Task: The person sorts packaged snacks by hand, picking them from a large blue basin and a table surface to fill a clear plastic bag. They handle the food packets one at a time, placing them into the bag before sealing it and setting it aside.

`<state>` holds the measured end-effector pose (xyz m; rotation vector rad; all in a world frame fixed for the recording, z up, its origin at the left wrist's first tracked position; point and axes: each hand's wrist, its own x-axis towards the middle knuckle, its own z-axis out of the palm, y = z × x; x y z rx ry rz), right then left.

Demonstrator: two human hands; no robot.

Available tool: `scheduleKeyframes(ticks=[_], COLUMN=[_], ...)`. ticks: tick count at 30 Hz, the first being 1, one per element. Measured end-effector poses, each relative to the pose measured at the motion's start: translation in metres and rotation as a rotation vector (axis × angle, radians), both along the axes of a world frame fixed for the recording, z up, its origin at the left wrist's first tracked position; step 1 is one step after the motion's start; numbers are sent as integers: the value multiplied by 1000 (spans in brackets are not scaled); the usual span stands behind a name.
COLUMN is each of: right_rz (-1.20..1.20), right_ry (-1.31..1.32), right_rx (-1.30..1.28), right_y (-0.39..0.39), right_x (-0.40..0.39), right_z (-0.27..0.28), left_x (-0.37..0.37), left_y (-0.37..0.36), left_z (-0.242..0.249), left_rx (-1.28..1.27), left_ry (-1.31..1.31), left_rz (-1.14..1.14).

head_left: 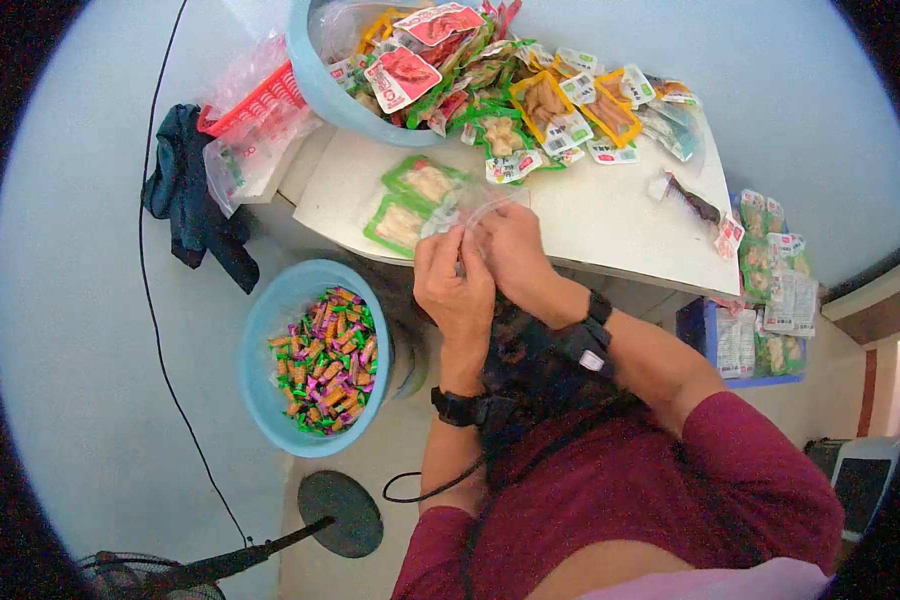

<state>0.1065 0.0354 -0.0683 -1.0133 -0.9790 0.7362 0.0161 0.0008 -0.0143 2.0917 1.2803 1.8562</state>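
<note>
Close together at the front edge of the white table [610, 225], my left hand [455, 278] and my right hand [518, 255] pinch a clear plastic bag [485, 203]. Two green-edged packets with pale food, an upper one [427, 182] and a lower one [399, 224], lie just beyond my left hand; whether the bag covers part of them is unclear. Behind them, a blue basin [315, 85] holds a heap of snack packets [450, 60], which spills rightward onto the table. The fingertips are partly hidden by the plastic.
A blue tub [255, 370] of small wrapped candies [325, 365] stands lower left. A red basket [260, 100] with plastic bags and a dark cloth [192, 190] are at the upper left. A blue crate [760, 380] of packets is right, a fan base [340, 513] below.
</note>
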Motion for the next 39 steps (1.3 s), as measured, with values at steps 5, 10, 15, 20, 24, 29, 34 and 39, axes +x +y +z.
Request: scheduleKeyframes(ticks=[5,10,15,20,24,29,34,39], right_rz=[180,119,-70,-397,-396,-272,-165,-5], right_ry=[610,279,-47,-596,-844,-974,-982,-1296], right_rx=[-203,-191,3,261,361,203,62,353], right_y=[-41,-32,14,77,127,168,155,143], right_x=[25,68,116,146,154,169,185,180], right_z=[69,103,133,159,172,190,194,169], left_x=[3,3,6,6,6,4,0,1], left_y=[-3,0,-1,-1,-1,-3,-3,-2], left_z=[3,1,4,3,3,6,3,3], left_rx=[-50,-25,-27,-43,-36,-41,-53,-44], left_ry=[23,41,58,85,111,165,135,144], left_rz=[21,16,14,14,31,41,26,16])
